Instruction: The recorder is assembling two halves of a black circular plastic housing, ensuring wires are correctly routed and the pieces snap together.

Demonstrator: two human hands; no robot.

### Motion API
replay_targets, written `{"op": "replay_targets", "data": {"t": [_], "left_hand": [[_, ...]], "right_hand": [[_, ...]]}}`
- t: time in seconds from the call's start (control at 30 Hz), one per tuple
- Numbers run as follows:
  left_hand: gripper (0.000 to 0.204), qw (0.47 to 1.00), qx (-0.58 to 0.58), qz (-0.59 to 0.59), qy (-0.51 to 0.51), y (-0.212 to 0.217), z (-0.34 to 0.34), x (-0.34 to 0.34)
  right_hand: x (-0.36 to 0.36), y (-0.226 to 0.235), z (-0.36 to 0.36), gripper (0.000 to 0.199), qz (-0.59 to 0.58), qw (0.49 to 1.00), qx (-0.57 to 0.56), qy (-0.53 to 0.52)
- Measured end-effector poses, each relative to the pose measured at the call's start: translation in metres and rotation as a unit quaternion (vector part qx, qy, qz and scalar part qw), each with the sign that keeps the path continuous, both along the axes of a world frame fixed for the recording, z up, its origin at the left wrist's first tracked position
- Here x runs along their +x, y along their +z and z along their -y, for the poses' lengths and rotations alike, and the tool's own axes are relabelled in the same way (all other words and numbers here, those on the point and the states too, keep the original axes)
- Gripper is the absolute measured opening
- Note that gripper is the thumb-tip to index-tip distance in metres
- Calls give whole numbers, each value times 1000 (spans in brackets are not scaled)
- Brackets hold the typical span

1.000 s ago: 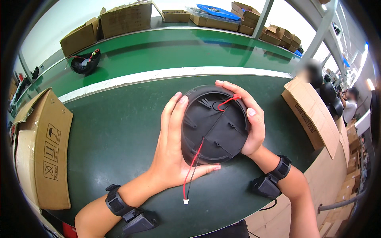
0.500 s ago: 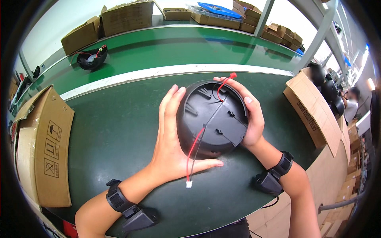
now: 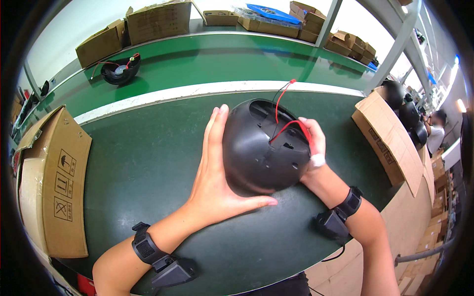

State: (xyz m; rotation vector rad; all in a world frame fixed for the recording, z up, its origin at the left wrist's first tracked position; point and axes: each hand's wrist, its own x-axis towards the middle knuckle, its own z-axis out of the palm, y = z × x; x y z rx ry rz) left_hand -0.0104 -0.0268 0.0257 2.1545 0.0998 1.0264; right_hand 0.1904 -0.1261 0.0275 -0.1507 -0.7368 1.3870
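A round black plastic housing is between my two hands over the dark green table. Its opening is tilted to the far right, and its smooth curved wall faces me. Two thin red-and-black wire leads come out of the opening; one reaches beyond the far rim, the other arcs right toward a blurred white connector. My left hand cradles the left side, fingers long against the wall and thumb along the near edge. At the right rim, my right hand grips the housing, its fingers partly hidden behind it.
A cardboard box stands at the left, and another carton at the right holds black round parts. On the lighter green far strip lies a similar black shell with wires. Cartons line the back; a person is far right.
The housing has turned in my hands, its opening swinging from facing me to the far right. One wire lead swung rightward. The shell on the far strip has shifted slightly right.
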Motion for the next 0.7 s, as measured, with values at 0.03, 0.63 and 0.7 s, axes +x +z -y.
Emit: {"op": "replay_targets", "data": {"t": [0.03, 0.63, 0.7], "left_hand": [[146, 999, -10, 23, -24, 0, 0, 0], [144, 999, -21, 20, -35, -5, 5, -2], [144, 999, -22, 19, -39, -4, 5, -2]], "right_hand": [[-7, -4, -1, 52, 7, 999, -13, -45], [-22, -1, 1, 38, 74, 945, -220, -232], [-16, -4, 2, 37, 78, 943, -222, -236]]}}
